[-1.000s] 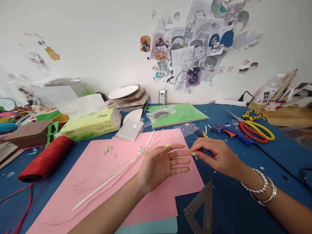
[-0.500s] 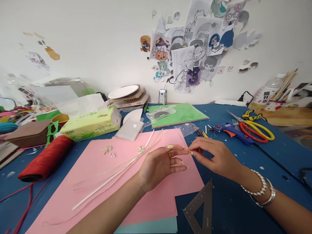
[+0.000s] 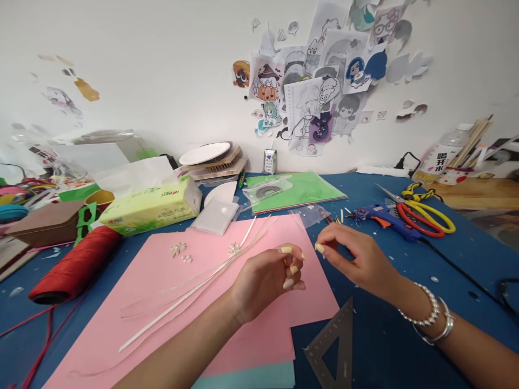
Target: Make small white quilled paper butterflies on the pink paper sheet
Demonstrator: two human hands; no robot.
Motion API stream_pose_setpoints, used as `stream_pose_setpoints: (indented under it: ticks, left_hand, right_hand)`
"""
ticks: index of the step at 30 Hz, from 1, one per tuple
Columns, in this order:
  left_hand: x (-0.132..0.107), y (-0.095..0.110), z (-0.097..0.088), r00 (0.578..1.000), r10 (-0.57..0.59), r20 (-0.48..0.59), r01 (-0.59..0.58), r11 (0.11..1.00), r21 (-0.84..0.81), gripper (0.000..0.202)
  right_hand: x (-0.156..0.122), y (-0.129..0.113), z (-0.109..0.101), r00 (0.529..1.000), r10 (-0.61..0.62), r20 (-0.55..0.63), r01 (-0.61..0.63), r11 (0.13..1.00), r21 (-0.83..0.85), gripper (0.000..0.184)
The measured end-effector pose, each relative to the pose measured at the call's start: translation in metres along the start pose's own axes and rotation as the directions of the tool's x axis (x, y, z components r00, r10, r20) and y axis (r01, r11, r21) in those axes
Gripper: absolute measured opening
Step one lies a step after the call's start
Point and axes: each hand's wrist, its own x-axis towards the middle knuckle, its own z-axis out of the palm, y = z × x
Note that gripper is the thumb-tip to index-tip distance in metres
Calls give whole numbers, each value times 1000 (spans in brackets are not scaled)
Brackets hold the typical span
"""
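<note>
Palm turned up, my left hand (image 3: 261, 281) hovers over the pink paper (image 3: 170, 308) with loosely curled fingers; no object shows in it. Just to its right, my right hand (image 3: 357, 256) has thumb and index fingertip pressed together. Whatever may lie in that pinch is too small to make out. A gap separates the two hands. Beneath and left of my left hand, thin cream ribbons (image 3: 178, 305) run diagonally across the paper. One pearly ornament (image 3: 234, 248) lies by their upper end; another ornament (image 3: 178, 248) and several small beads (image 3: 186, 259) lie farther left.
Right of my right hand lie a blue glue gun (image 3: 379, 215), red-handled scissors (image 3: 421, 221) and yellow-handled pliers (image 3: 421, 192). A metal set square (image 3: 344, 340) is near the front. At left are a red thread spool (image 3: 77, 265) and a tissue pack (image 3: 152, 208).
My hands were touching at the fingertips and are now apart. The left fingers, stretched out before, have curled in. The right hand keeps its pinch, nearly in place.
</note>
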Motion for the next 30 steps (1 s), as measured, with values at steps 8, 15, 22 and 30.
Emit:
stream_pose_setpoints:
  ticks: [8,15,22,30]
  left_hand:
    - [2,-4,1,1000,-13,-16,14,1000,27,16]
    - [5,-4,-1,991,-49,-124,67,987,144,15]
    - [7,-7,-6,985,-45,-169,79,976,202,18]
    - [7,-8,-8,979,-60,-196,107,966,237,15]
  right_hand:
    - [-7,-11,17,969,-233,80,242,962,-129,23]
    - [-6,-7,21,915,-384,128,396,787,-472,15]
    - [-8,-2,23,910,-375,175,412,785,-463,20]
    - [-10,-7,22,905,-337,258,422,780,-462,21]
